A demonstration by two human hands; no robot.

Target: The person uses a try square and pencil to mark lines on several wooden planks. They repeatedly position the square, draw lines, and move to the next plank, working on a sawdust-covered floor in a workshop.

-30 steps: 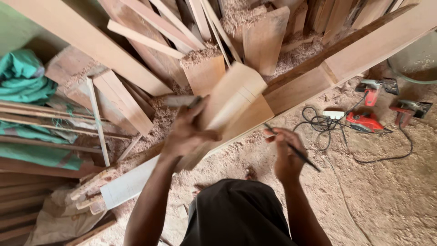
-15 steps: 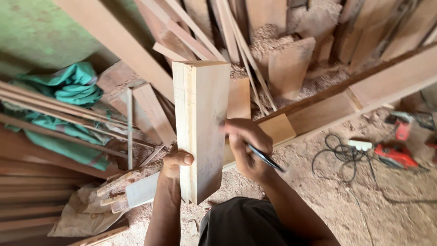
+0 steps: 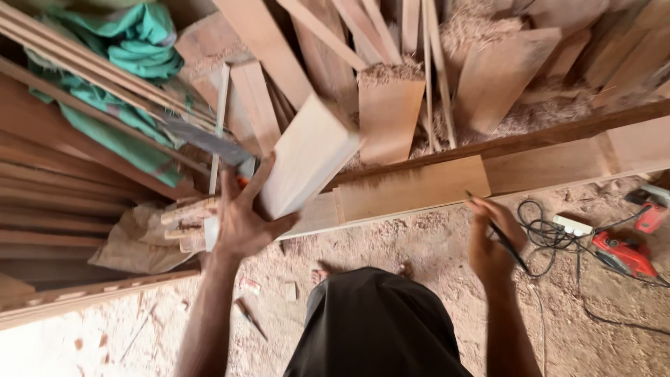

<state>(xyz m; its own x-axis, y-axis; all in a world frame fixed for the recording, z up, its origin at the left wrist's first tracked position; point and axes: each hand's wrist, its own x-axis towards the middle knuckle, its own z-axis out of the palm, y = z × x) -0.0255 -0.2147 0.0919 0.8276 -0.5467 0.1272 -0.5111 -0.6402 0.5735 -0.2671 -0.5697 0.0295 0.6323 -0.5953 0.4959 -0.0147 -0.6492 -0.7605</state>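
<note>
— Sawdust-covered floor (image 3: pixel 419 244), planks stacked and leaning all around, green cloth (image 3: pixel 132 42) bundled upper left, red power tool (image 3: pixel 624 253) with a dark cable (image 3: pixel 551 234) lying at right.

— And the pale wooden board (image 3: pixel 303 160)?

— Held up above the floor, left of centre, in front of the lumber pile. Long axis running diagonally, upper end pointing up and right, lower end down and left into the palm. Broad face turned toward the camera, tilted.

— Look of it?

— Light, clean, smooth-planed, paler than the reddish boards behind. Motion-blurred, so grain hard to read.

— Left hand (image 3: pixel 241 220)?

— Spread wide under the board's lower end, thumb and fingers splayed along its edges, gripping it.

— Right hand (image 3: pixel 492 241)?

— Well apart from the board, closed loosely round a dark pencil (image 3: pixel 506 244), tip angled down and right.

— Containers?

— Only a crumpled tan sack (image 3: pixel 139 241) by the stacked planks at left; contents hidden.
</note>
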